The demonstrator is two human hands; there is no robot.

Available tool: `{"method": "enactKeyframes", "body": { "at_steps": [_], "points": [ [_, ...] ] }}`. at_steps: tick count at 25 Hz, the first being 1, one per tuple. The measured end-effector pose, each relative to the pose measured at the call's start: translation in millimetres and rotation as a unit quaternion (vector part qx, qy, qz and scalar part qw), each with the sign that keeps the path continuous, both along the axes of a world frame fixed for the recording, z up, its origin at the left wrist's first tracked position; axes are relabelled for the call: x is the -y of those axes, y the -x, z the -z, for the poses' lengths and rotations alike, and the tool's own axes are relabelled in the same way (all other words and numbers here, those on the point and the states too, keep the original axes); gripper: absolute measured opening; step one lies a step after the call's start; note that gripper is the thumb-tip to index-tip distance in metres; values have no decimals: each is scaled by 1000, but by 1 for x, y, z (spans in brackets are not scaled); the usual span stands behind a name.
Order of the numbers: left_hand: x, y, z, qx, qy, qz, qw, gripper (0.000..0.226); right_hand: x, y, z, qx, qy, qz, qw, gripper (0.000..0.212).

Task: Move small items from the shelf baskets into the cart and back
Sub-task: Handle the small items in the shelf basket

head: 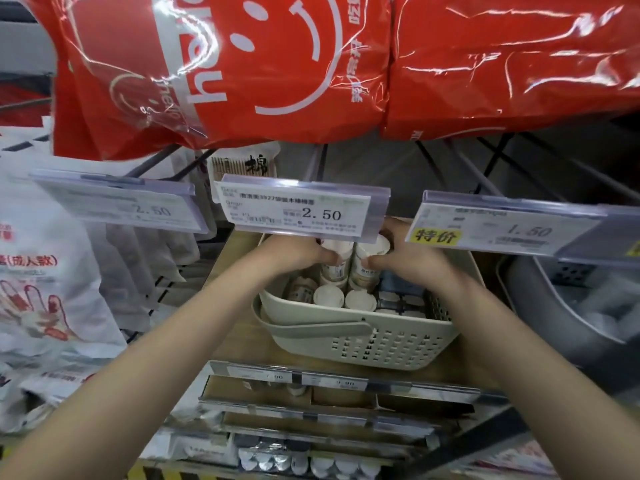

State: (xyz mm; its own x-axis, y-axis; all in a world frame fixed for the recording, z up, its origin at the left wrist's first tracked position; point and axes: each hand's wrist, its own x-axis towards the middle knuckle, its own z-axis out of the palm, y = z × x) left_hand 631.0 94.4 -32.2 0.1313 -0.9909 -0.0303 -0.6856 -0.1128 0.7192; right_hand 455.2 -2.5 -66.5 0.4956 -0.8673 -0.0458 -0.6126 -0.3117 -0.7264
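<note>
Two small white-capped jars stand upright at the far middle of the cream basket, each held by one hand: the left jar is gripped by the left hand, whose fingers curl round its upper body just under the cap, and the right jar is gripped the same way by the right hand. Each jar's long axis runs vertically, cap up and base down toward the basket floor, so the caps point toward the price tag hanging just above them. Holding them near the top, side by side and almost touching, looks like the natural grasp for lifting them straight up or setting them straight down between their neighbours; which of the two is under way cannot be told. Nearer in the basket two more capped jars stand upright, and one lies tilted at the left. Darker small packs fill the right part of the basket. The basket's handle is folded down along the near rim, out of the hands' way. The basket sits on a wooden shelf, with a grey basket to its right, white bagged goods to the left and red bags overhead. No cart is in view.
</note>
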Motion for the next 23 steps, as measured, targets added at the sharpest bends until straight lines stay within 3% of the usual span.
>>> {"method": "enactKeyframes", "body": {
  "at_steps": [3, 7, 10, 13, 15, 18, 20, 23],
  "points": [
    [6, 0, 4, -1, -23, 11, 1000, 30, -3, -1, -5, -18, 27, -29, 999, 43],
    [9, -3, 9, 16, -39, 48, 998, 38, -10, -2, -9, -57, 65, -69, 994, 54],
    [10, -10, 13, 9, -43, 76, 996, 52, -15, -5, -15, -87, 81, -109, 987, 50],
    [20, -22, 18, 103, -83, 83, 988, 49, -15, -14, -16, -138, 127, -133, 973, 63],
    [29, -27, 20, 222, -113, 99, 963, 40, -10, -19, -13, -158, 149, -138, 966, 74],
    [39, -21, 18, 372, -154, 141, 905, 29, -9, -22, -13, -141, 154, -168, 963, 69],
    [43, -15, 20, 406, -204, 149, 878, 28, -9, -22, -13, -123, 151, -183, 964, 69],
    [47, -10, 25, 385, -312, 162, 853, 35, -6, -20, -9, -111, 135, -187, 967, 69]
  ]
}}
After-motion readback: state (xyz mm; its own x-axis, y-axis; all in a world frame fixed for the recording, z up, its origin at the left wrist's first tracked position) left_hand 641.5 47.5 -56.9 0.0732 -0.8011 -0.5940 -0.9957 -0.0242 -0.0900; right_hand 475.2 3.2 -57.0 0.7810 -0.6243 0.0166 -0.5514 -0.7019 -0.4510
